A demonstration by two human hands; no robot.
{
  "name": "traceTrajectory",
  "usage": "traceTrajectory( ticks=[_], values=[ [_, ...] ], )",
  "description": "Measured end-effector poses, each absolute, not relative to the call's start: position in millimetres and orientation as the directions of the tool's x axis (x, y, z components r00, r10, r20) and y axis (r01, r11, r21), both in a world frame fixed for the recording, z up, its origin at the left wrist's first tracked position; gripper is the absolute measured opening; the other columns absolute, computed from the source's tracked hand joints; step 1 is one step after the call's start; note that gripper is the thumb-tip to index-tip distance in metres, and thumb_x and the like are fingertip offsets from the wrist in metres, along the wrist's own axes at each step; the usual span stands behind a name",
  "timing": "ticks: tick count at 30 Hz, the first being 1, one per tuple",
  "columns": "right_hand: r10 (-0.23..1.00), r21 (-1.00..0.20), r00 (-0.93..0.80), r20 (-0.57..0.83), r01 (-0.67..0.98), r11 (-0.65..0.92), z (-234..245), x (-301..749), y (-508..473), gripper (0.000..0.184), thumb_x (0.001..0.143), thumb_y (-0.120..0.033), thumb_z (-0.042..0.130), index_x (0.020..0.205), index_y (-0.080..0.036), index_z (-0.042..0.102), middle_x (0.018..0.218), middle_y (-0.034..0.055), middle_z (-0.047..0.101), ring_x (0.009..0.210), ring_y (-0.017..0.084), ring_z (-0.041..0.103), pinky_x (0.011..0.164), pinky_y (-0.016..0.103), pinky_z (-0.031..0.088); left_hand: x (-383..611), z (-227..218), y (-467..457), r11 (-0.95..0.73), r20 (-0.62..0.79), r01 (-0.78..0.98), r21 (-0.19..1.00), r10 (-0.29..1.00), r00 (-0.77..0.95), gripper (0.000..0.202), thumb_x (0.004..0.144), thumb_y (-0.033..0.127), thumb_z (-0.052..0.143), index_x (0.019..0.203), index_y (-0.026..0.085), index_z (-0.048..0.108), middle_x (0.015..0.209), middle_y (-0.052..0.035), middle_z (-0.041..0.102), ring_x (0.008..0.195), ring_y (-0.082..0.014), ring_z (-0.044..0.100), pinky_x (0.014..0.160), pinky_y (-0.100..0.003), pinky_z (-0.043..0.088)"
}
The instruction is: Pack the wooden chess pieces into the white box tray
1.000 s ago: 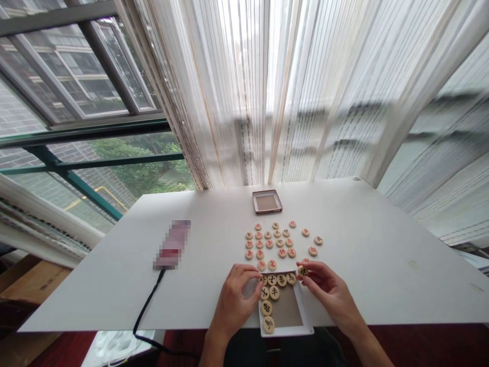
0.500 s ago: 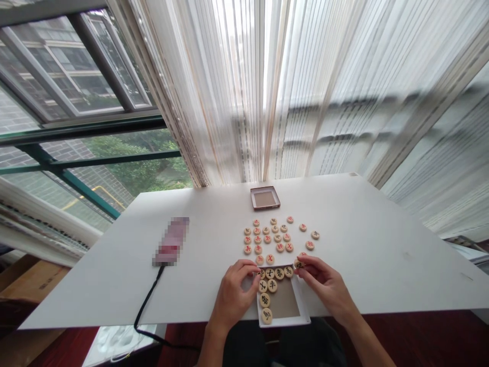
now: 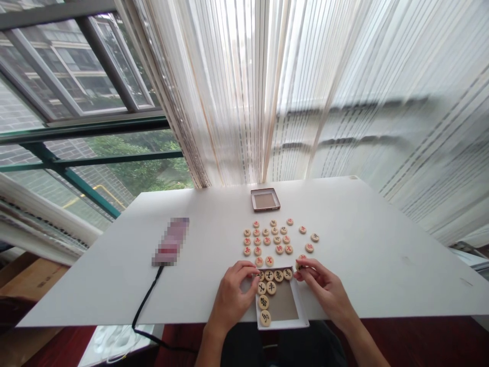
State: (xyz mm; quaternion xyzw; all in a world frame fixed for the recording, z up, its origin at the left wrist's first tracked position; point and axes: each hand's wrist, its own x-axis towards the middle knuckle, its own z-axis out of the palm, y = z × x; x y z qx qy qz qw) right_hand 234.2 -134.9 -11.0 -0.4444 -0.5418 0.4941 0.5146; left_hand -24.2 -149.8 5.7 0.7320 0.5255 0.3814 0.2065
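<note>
A shallow white box (image 3: 301, 312) with a brown floor lies at the table's near edge, holding several round wooden chess pieces with black characters (image 3: 271, 288) along its top and left sides. My left hand (image 3: 234, 295) rests at the box's upper left corner, fingers curled against a piece there. My right hand (image 3: 324, 288) is at the upper right corner, fingertips pinched on a wooden piece (image 3: 298, 266). Beyond the box, several more pieces (image 3: 277, 239), mostly red-lettered, lie loose on the white table (image 3: 382, 255).
A small brown-rimmed box lid (image 3: 265, 199) sits at the far middle of the table. A blurred-out flat device (image 3: 171, 247) with a black cable (image 3: 143, 308) lies to the left. Sheer curtains and a window stand behind the table.
My right hand, still pinching a piece, has drawn slightly closer to the box's upper right corner. The left hand has barely moved. The view has shifted a little.
</note>
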Motion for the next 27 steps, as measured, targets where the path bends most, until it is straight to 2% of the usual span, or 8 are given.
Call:
traceTrajectory(
  ticks=[5,12,16,21,27],
  values=[
    [0.995,-0.995,-0.096,0.037,-0.093,0.028,-11.1,231.8,-134.4,0.043,0.083,-0.042,0.077,0.12,-0.021,0.067,0.093,0.0074,0.078,0.096,0.026,0.075,0.094,0.038,0.059,-24.2,5.5,-151.9,-0.353,0.328,0.612,0.708,0.931,0.159,0.013,0.091,0.019,0.062,0.099,0.025,0.07,0.108,-0.0043,0.068,0.101,-0.0218,0.065,0.093,-0.038,0.054],
    [0.995,-0.996,-0.096,0.032,-0.081,0.024,-15.3,231.8,-136.2,0.04,0.084,-0.037,0.077,0.119,-0.021,0.066,0.122,0.0112,0.072,0.098,0.025,0.074,0.092,0.036,0.06,-25.5,3.9,-150.7,-0.354,0.33,0.614,0.705,0.931,0.159,0.013,0.091,0.02,0.061,0.1,0.025,0.069,0.109,-0.004,0.068,0.1,-0.0214,0.065,0.093,-0.037,0.054],
    [0.993,-0.992,-0.088,0.076,-0.106,0.067,-15.7,231.1,-135.1,0.034,0.083,-0.034,0.078,0.113,-0.022,0.068,0.123,0.0105,0.071,0.096,0.024,0.074,0.091,0.035,0.061,-25.2,5.6,-150.8,-0.356,0.325,0.615,0.704,0.931,0.168,0.013,0.092,0.02,0.06,0.1,0.025,0.069,0.109,-0.0037,0.067,0.102,-0.0213,0.064,0.093,-0.037,0.053],
    [0.987,-0.987,-0.106,0.119,-0.118,0.106,-13.1,230.0,-134.4,0.026,0.083,-0.034,0.078,0.105,-0.022,0.071,0.113,0.0087,0.074,0.105,0.026,0.072,0.097,0.037,0.058,-25.1,5.7,-150.4,-0.354,0.32,0.614,0.705,0.932,0.169,0.012,0.092,0.02,0.06,0.099,0.025,0.069,0.109,-0.0043,0.067,0.101,-0.0212,0.064,0.093,-0.037,0.053],
    [0.99,-0.995,-0.119,0.072,-0.072,0.063,-12.4,232.1,-134.3,0.031,0.087,-0.041,0.072,0.112,-0.022,0.072,0.116,0.0108,0.074,0.1,0.028,0.075,0.096,0.041,0.059,-25.5,4.0,-149.6,-0.357,0.328,0.616,0.702,0.93,0.165,0.012,0.091,0.02,0.061,0.099,0.024,0.07,0.108,-0.0048,0.068,0.101,-0.0217,0.065,0.093,-0.037,0.054]
  ],
)
